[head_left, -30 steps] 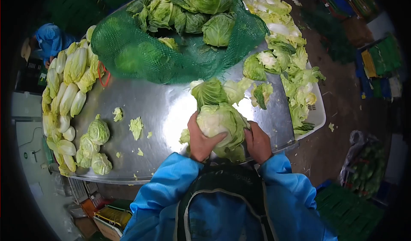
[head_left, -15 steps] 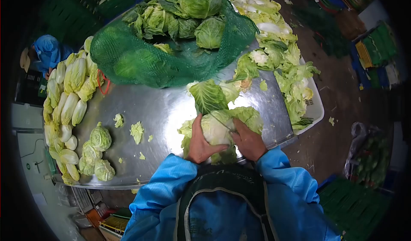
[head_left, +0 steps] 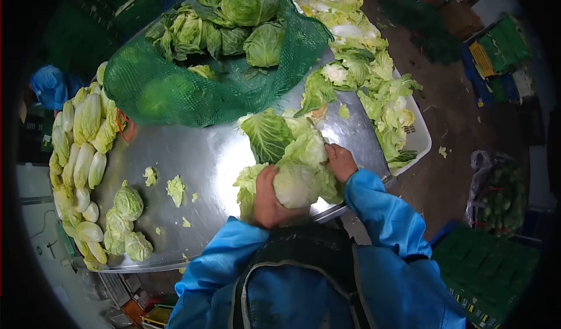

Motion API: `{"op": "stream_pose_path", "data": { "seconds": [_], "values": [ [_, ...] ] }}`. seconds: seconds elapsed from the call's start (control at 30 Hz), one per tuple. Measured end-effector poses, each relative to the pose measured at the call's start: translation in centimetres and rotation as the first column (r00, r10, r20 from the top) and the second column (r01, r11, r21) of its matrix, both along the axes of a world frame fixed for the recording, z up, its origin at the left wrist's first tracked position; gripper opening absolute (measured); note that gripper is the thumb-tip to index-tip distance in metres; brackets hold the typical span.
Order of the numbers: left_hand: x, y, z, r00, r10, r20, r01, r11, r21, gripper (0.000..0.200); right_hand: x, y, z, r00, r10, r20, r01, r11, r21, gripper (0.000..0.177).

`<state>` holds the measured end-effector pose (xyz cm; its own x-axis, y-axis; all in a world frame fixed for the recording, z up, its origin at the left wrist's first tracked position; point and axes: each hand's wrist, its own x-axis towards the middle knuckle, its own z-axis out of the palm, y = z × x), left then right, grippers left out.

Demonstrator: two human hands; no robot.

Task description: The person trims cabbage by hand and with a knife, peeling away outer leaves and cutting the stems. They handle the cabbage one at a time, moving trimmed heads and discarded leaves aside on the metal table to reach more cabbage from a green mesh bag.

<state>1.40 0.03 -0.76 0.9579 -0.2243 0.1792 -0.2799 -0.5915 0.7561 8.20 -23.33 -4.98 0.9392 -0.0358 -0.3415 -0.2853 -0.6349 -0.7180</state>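
A pale green cabbage (head_left: 295, 185) is held low over the near edge of the metal table. My left hand (head_left: 271, 201) is closed around its left side, with the thumb toward the front. On the other side, my right hand (head_left: 340, 160) grips the edge of an outer cabbage leaf (head_left: 307, 147), which stands partly away from the head. The fingertips of that hand are partly hidden behind the leaf. Just beyond the cabbage lies a dark green, veined loose leaf (head_left: 267, 136). More torn leaf (head_left: 248, 185) shows beside my left hand.
A green mesh sack (head_left: 175, 98) with whole cabbages (head_left: 250, 1) sits at the back. Several trimmed cabbages (head_left: 128, 203) are at left, near stacked Chinese cabbages (head_left: 87, 118). Leaves overfill a white crate (head_left: 422, 133) at right. A person in blue (head_left: 51, 86) is at far left.
My right hand has moved up and outward, pulling an outer leaf away from the cabbage. The left hand keeps its hold on the head. The whole view has shifted a little.
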Motion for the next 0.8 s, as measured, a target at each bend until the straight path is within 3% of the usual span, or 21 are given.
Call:
{"op": "stream_pose_path", "data": {
  "seconds": [0.07, 0.1, 0.13, 0.2, 0.23, 0.3, 0.37, 0.4, 0.43, 0.47, 0.53, 0.6, 0.63, 0.67, 0.7, 0.73, 0.8],
  "values": [
    [0.4, 1.3, 0.4, 0.984, -0.017, -0.178, -0.019, 0.98, -0.196, 0.114, 0.4, 0.3, 2.3, 0.998, -0.012, 0.054, 0.007, 0.995, 0.1, 0.035],
    [0.3, 2.1, 0.8, 0.967, -0.044, -0.252, -0.01, 0.977, -0.211, 0.115, 0.0, 0.0, 0.9, 0.975, 0.056, 0.213, -0.059, 0.998, 0.008, 0.031],
    [-0.4, 2.5, 0.6, 0.969, -0.026, -0.247, -0.025, 0.979, -0.204, 0.115, -0.6, 1.0, 2.8, 0.973, 0.07, 0.219, -0.075, 0.997, 0.015, 0.031],
    [-2.2, 3.1, -0.1, 0.893, 0.113, -0.435, -0.318, 0.842, -0.435, 0.113, -3.3, 2.6, 7.3, 0.957, 0.196, 0.213, -0.176, 0.978, -0.11, 0.026],
    [-2.3, 2.4, 1.6, 0.831, 0.095, -0.548, -0.447, 0.701, -0.556, 0.111, -4.8, 3.7, 8.7, 0.944, 0.205, 0.257, -0.185, 0.978, -0.099, 0.024],
    [-2.7, 1.6, -0.2, 0.828, 0.142, -0.542, -0.462, 0.72, -0.517, 0.111, -6.3, 4.5, 9.5, 0.935, 0.193, 0.298, -0.178, 0.981, -0.077, 0.022],
    [-2.5, 1.1, -0.7, 0.836, 0.261, -0.482, -0.464, 0.807, -0.367, 0.113, -5.1, 0.0, 2.1, 0.89, 0.213, 0.402, -0.159, 0.973, -0.164, 0.025],
    [-2.2, 1.1, -0.3, 0.837, 0.261, -0.481, -0.462, 0.807, -0.367, 0.113, -3.3, -1.0, 2.8, 0.983, -0.041, 0.177, 0.018, 0.992, 0.128, 0.031],
    [-1.6, 1.0, 0.3, 0.891, 0.217, -0.398, -0.331, 0.911, -0.244, 0.115, -3.0, -2.8, -0.5, 0.98, -0.196, 0.028, 0.187, 0.963, 0.192, 0.033],
    [-0.5, 0.8, 0.8, 0.936, 0.163, -0.312, -0.205, 0.973, -0.106, 0.116, -2.0, -3.9, 0.1, 0.981, -0.187, 0.05, 0.174, 0.967, 0.188, 0.033],
    [1.2, 0.9, 1.7, 0.949, 0.081, -0.304, -0.124, 0.985, -0.124, 0.119, -0.9, -4.6, 3.0, 0.928, -0.245, 0.281, 0.26, 0.965, -0.017, 0.035],
    [2.5, 0.7, 2.8, 0.953, -0.088, -0.291, 0.106, 0.993, 0.046, 0.118, -1.9, -2.0, 7.0, 0.942, -0.109, 0.317, 0.135, 0.989, -0.062, 0.039],
    [2.5, 0.5, 2.7, 0.961, -0.088, -0.262, 0.107, 0.992, 0.061, 0.117, -2.9, -0.8, 7.8, 0.951, 0.049, 0.304, -0.06, 0.998, 0.027, 0.045],
    [2.3, 0.2, 2.8, 0.962, -0.095, -0.255, 0.113, 0.992, 0.057, 0.117, -3.4, 1.0, 9.9, 0.978, 0.171, 0.118, -0.18, 0.981, 0.073, 0.046],
    [1.7, 0.0, 2.8, 0.959, 0.038, -0.282, -0.013, 0.996, 0.089, 0.117, -3.9, 2.1, 9.0, 0.938, 0.292, 0.189, -0.304, 0.952, 0.042, 0.049],
    [0.9, 0.0, 2.7, 0.935, 0.174, -0.31, -0.141, 0.982, 0.128, 0.116, -4.0, 2.5, 8.7, 0.939, 0.291, 0.186, -0.303, 0.952, 0.044, 0.049],
    [-0.3, -0.3, 1.9, 0.914, 0.25, -0.321, -0.214, 0.966, 0.142, 0.112, -3.9, 3.4, 8.6, 0.858, 0.48, 0.181, -0.487, 0.874, -0.008, 0.054]
  ]
}}
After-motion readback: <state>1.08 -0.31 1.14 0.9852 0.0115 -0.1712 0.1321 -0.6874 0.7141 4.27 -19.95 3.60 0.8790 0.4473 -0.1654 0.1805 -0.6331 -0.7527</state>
